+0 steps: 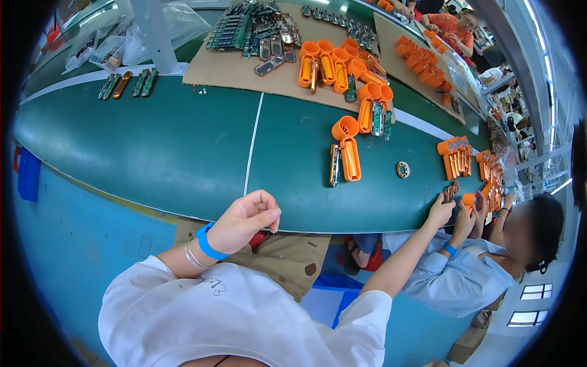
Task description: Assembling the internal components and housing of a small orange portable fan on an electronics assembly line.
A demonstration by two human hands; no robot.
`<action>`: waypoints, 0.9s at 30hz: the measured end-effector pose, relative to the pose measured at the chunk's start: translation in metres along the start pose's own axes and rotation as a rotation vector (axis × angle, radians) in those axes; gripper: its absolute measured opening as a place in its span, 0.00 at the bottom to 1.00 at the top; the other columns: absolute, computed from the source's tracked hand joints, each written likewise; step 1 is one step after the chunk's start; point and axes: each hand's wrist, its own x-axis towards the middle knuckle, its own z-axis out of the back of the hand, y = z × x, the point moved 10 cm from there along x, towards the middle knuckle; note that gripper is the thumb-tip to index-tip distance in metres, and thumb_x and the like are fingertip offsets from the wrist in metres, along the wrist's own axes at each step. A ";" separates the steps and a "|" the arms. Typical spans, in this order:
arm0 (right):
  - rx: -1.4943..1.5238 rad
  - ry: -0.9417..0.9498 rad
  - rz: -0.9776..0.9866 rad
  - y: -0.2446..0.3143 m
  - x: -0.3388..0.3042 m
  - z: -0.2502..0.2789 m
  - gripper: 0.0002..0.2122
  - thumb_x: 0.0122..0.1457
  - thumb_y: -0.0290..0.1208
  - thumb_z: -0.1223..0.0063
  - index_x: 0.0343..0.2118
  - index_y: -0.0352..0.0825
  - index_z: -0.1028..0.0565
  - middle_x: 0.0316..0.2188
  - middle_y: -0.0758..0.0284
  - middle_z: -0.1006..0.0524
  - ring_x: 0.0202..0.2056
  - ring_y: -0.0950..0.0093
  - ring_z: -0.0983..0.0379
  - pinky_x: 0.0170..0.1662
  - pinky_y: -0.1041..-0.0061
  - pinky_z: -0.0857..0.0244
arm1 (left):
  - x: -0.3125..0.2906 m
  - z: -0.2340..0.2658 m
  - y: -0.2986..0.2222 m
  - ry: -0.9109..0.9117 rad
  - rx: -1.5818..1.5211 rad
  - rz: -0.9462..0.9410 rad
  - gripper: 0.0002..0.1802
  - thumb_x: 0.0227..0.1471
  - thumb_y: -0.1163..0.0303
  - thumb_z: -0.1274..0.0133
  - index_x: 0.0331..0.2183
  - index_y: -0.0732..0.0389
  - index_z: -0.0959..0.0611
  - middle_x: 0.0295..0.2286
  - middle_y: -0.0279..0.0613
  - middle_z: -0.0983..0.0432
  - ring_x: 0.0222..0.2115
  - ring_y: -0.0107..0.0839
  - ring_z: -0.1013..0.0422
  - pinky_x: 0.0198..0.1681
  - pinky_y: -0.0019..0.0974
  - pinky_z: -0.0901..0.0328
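Observation:
My left hand (254, 215), with a blue wristband and thin bangles, is raised before the table's near edge. Its fingers are curled with thumb and fingertips together; whatever they may hold is hidden. Far to the right, my right hand (441, 211) reaches over the table edge, its fingers closed at a cluster of small dark ring-shaped parts (449, 193). A single round ring part (403, 169) lies on the green table (183, 147). Between my hands, an orange fan-like housing (351, 159) lies with its round cup away from me, beside a narrow circuit-board piece (334, 165).
A co-worker in a light blue shirt (440, 281) sits close at right, handling an orange piece (469, 200). More orange housings (455, 158) stand there. Cardboard (214, 67) at the back bears circuit boards (235, 30) and orange housings. Several narrow boards (145, 82) lie far left by a metal post (151, 37).

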 end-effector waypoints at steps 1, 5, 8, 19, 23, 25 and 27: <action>0.007 -0.003 0.004 0.008 -0.001 0.002 0.25 0.55 0.47 0.47 0.46 0.28 0.32 0.40 0.54 0.24 0.40 0.55 0.27 0.42 0.59 0.33 | -0.001 0.002 0.000 -0.001 0.001 -0.008 0.04 0.57 0.73 0.51 0.31 0.60 0.29 0.27 0.33 0.31 0.29 0.23 0.33 0.36 0.28 0.36; 0.146 -0.074 0.420 0.100 -0.042 0.033 0.24 0.57 0.44 0.48 0.49 0.28 0.33 0.44 0.54 0.28 0.43 0.57 0.31 0.46 0.61 0.36 | 0.001 0.007 0.004 -0.001 -0.004 -0.055 0.04 0.57 0.73 0.51 0.32 0.59 0.30 0.28 0.37 0.30 0.30 0.26 0.32 0.35 0.30 0.36; 0.477 0.328 0.631 0.161 -0.103 0.027 0.27 0.57 0.41 0.47 0.55 0.30 0.36 0.54 0.53 0.35 0.52 0.59 0.36 0.56 0.65 0.44 | 0.001 0.004 0.006 0.004 -0.039 -0.052 0.04 0.57 0.73 0.51 0.33 0.59 0.31 0.28 0.37 0.30 0.30 0.26 0.32 0.35 0.30 0.36; 1.036 0.564 0.642 0.204 -0.190 0.069 0.18 0.62 0.33 0.53 0.53 0.33 0.33 0.48 0.62 0.36 0.48 0.70 0.35 0.47 0.74 0.38 | -0.005 -0.012 0.009 0.083 0.039 -0.008 0.03 0.58 0.73 0.53 0.34 0.60 0.30 0.28 0.36 0.29 0.31 0.25 0.31 0.36 0.29 0.36; 1.775 0.779 0.536 0.225 -0.272 0.120 0.30 0.51 0.46 0.39 0.51 0.35 0.38 0.46 0.57 0.32 0.45 0.63 0.29 0.50 0.62 0.35 | -0.001 -0.039 0.005 0.210 0.017 -0.047 0.08 0.59 0.71 0.53 0.39 0.63 0.28 0.32 0.38 0.28 0.33 0.26 0.31 0.40 0.31 0.36; 1.893 0.796 0.402 0.227 -0.298 0.128 0.33 0.44 0.50 0.35 0.46 0.35 0.39 0.43 0.57 0.30 0.44 0.60 0.28 0.51 0.56 0.35 | 0.000 -0.050 0.002 0.251 0.002 -0.035 0.10 0.60 0.69 0.54 0.42 0.64 0.28 0.33 0.38 0.29 0.34 0.26 0.32 0.40 0.31 0.36; 1.876 0.744 0.315 0.226 -0.314 0.128 0.34 0.41 0.53 0.34 0.44 0.35 0.38 0.42 0.57 0.29 0.44 0.61 0.27 0.52 0.54 0.35 | 0.003 -0.056 -0.002 0.252 -0.033 -0.019 0.11 0.60 0.68 0.55 0.41 0.64 0.28 0.33 0.38 0.29 0.34 0.25 0.32 0.40 0.31 0.36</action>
